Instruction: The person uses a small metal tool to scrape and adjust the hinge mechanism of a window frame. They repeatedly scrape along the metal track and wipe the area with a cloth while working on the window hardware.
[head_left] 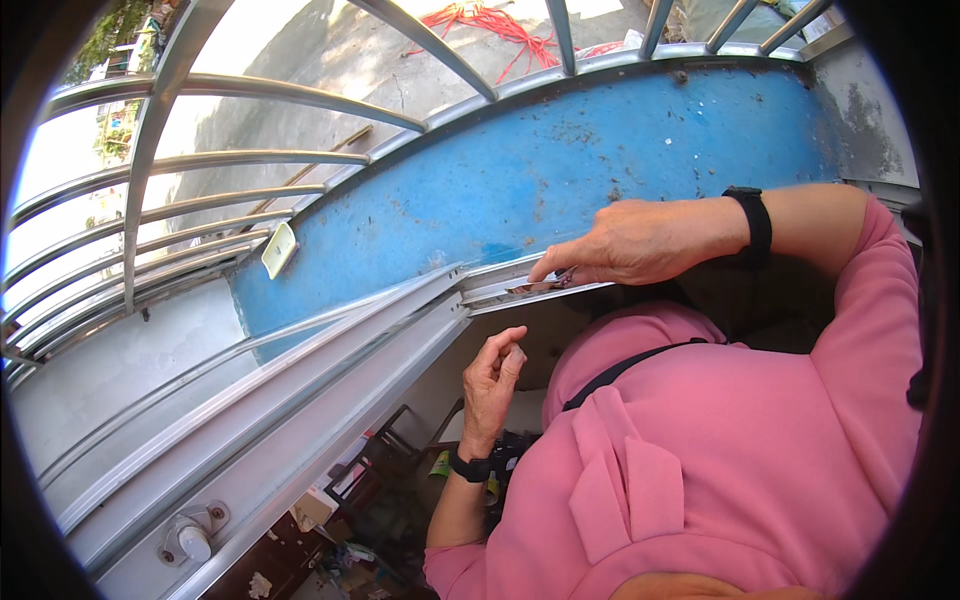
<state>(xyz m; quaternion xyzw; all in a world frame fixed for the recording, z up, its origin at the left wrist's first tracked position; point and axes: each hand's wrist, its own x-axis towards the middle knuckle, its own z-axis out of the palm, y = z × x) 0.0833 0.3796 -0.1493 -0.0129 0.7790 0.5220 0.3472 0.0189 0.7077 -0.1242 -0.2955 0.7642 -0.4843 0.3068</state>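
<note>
My right hand point(630, 243), with a black band on its wrist, reaches over the lower track of the window frame point(490, 283). Its fingers are closed on a small metal tool point(562, 278), whose thin end lies along the track; most of it is hidden under the fingers, so its kind is unclear. Lower down, my left hand point(490, 388) is raised just inside the frame, apart from it. Its fingers curl toward the thumb, and nothing shows between them. A long white sliding window sash point(290, 395) slants from the track toward the lower left, with a round white latch point(193, 541) on it.
Beyond the frame lies a blue ledge point(450, 200) with dirt specks, fenced by curved metal bars point(290, 92). A small pale tray point(280, 250) leans at its left end. Red cord point(490, 22) lies on the ground outside. Indoors, cluttered furniture point(375, 460) stands below.
</note>
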